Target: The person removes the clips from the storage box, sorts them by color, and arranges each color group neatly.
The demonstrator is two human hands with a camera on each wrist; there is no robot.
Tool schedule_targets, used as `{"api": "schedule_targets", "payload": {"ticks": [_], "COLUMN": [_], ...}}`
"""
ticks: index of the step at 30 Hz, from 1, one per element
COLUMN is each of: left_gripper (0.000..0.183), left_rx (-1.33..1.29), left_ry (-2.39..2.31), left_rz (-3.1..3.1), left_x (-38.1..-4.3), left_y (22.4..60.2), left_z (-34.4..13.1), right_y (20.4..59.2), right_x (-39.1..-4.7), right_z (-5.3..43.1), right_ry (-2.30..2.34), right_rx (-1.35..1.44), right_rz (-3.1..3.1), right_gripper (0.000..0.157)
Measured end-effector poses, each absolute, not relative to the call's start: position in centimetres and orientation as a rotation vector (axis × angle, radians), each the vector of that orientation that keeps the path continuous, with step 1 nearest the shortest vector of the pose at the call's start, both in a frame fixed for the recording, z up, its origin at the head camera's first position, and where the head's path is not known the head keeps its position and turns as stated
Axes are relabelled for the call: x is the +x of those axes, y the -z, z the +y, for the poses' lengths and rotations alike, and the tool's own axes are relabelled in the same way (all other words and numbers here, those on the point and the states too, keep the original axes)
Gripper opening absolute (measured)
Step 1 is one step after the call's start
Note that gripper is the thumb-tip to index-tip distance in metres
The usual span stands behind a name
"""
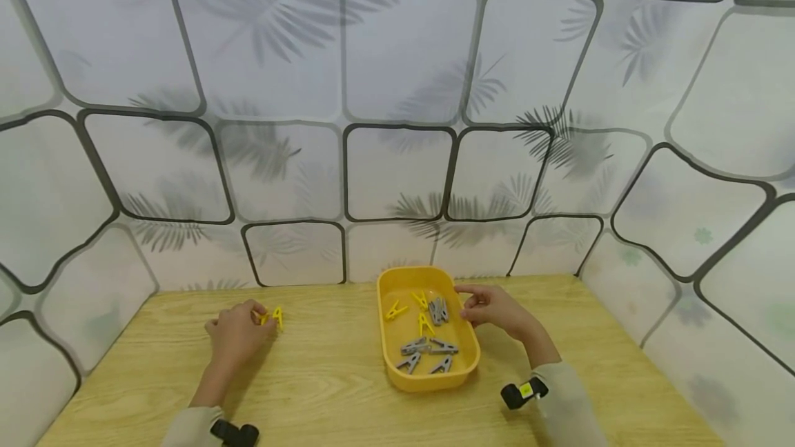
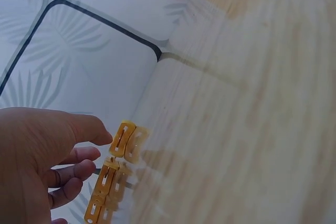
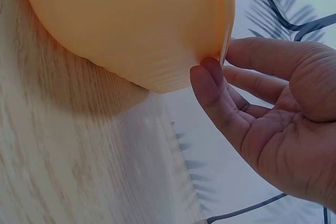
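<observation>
"Where are the loose yellow clips (image 2: 122, 139)?"

"On the counter (image 1: 329, 371), at the yellow tray's (image 1: 428, 383) nine o'clock, beside the left hand (image 1: 236, 331); whether gripped, I can't tell. The right hand (image 1: 499, 312) pinches the tray at two o'clock."

"Technique?"

"Probably: steady tray, pinch clips singly."

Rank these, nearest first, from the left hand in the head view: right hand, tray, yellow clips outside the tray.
1. Yellow clips: just right of the left hand.
2. Tray: farther right.
3. Right hand: at the tray's right side.
</observation>
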State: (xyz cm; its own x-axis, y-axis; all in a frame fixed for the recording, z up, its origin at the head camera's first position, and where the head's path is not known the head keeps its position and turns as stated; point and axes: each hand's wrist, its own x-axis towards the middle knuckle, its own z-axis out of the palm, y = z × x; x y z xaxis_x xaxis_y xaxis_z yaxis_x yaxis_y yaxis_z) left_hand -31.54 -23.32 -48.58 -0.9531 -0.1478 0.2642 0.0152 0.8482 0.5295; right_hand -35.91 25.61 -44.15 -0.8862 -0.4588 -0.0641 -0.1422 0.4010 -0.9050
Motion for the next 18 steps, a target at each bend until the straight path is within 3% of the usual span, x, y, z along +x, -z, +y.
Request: {"api": "schedule_targets", "payload": {"ticks": [18], "left_gripper": [0.026], "left_rx": [0.015], "left_ry": [0.846], "left_rz": [-2.628], "left_x": [-31.6], "left_y": [47.4], "left_z": [-22.8], "right_y": [44.2], "right_x": [-36.2], "right_z": [25.6], "right_ry": [1.469], "right_rx": [-0.503], "right_rz": [2.382], "right_gripper": [0.062]}}
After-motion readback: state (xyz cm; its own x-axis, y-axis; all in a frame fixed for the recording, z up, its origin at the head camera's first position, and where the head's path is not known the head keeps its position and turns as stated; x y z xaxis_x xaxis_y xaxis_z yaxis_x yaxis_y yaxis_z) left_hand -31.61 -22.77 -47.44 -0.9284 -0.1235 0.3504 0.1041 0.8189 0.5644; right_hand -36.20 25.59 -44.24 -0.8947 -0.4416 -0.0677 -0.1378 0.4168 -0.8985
